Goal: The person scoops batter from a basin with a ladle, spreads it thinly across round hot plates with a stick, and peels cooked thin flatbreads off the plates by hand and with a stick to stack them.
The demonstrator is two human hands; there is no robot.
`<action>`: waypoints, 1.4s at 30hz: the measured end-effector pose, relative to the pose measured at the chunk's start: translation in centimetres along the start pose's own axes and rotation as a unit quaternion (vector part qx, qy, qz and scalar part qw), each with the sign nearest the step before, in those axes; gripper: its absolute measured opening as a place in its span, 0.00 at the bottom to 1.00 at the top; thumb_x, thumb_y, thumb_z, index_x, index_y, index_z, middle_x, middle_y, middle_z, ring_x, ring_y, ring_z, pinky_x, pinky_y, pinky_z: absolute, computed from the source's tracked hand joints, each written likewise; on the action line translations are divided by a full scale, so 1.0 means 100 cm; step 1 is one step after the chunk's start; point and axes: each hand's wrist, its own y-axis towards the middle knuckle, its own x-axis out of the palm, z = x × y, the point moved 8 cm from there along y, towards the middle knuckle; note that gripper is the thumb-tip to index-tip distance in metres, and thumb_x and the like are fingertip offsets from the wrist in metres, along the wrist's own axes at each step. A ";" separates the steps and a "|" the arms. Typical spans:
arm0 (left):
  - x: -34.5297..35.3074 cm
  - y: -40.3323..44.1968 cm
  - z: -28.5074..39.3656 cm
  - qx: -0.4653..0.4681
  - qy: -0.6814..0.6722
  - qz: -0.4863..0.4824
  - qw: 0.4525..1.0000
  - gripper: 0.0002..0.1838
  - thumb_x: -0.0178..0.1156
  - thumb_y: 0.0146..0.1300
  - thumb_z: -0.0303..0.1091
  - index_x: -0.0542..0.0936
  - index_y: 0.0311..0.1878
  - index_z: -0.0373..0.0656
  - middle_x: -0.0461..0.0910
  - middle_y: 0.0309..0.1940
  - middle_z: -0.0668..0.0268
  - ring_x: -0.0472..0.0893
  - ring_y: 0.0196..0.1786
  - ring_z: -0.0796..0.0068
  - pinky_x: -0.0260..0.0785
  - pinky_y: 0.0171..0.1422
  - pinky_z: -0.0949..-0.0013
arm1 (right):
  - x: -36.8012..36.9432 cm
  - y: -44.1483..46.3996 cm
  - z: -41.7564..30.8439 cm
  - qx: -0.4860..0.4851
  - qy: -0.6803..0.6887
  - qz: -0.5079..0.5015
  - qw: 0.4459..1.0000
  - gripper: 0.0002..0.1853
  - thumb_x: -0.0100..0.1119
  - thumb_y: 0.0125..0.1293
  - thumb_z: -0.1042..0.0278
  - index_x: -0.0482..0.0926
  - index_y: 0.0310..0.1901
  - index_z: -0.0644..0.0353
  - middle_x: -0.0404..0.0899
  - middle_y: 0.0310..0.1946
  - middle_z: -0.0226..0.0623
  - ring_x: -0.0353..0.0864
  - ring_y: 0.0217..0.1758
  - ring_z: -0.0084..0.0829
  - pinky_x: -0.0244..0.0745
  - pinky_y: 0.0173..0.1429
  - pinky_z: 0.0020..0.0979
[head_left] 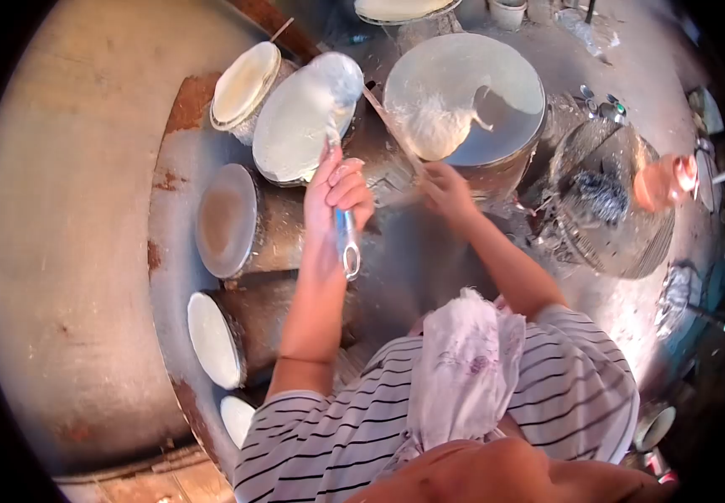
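Observation:
My left hand (337,189) is closed round the handle of a metal ladle (335,80), whose pale, blurred bowl is over a round pan of whitish batter (291,126). My right hand (446,193) grips a thin wooden stick (393,126) that slants up and to the left. Beyond that hand, a large round drum (497,168) has a light top, with a whitish, wrinkled mass (435,127) on its near left part and a darker patch beside it. Whether the stick touches the mass cannot be made out.
A smaller round pan (246,84) stands at the upper left. Below are a drum with a brown-stained top (227,220) and a white-topped one (215,339). At the right, an orange pot (662,183) sits by a round, dark-littered surface (568,155). A curved wall (86,235) bounds the left.

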 end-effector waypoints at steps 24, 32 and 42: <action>-0.027 -0.084 0.039 -0.079 -0.072 0.020 0.994 0.18 0.46 0.73 0.38 0.62 0.24 0.46 0.59 0.12 0.75 0.59 0.08 0.88 0.55 0.12 0.81 | -0.072 -0.100 0.042 0.038 0.048 0.289 0.955 0.17 0.54 0.68 0.63 0.75 0.58 0.46 0.68 0.23 0.24 0.60 0.14 0.15 0.53 0.15 0.20; -0.014 -0.003 -0.008 -0.116 0.104 -0.016 0.988 0.09 0.43 0.74 0.37 0.73 0.48 0.58 0.59 0.17 0.78 0.58 0.12 0.90 0.53 0.14 0.84 | -0.115 -0.031 -0.023 -0.019 -0.018 0.291 0.956 0.17 0.50 0.69 0.66 0.73 0.58 0.60 0.68 0.20 0.23 0.61 0.14 0.17 0.54 0.17 0.22; -0.012 0.063 -0.060 -0.161 0.051 0.060 0.984 0.09 0.48 0.72 0.37 0.70 0.33 0.52 0.59 0.17 0.77 0.57 0.11 0.90 0.53 0.13 0.83 | -0.205 -0.071 -0.019 0.090 -0.008 0.208 0.974 0.18 0.52 0.69 0.65 0.73 0.60 0.50 0.75 0.21 0.31 0.66 0.13 0.18 0.59 0.13 0.23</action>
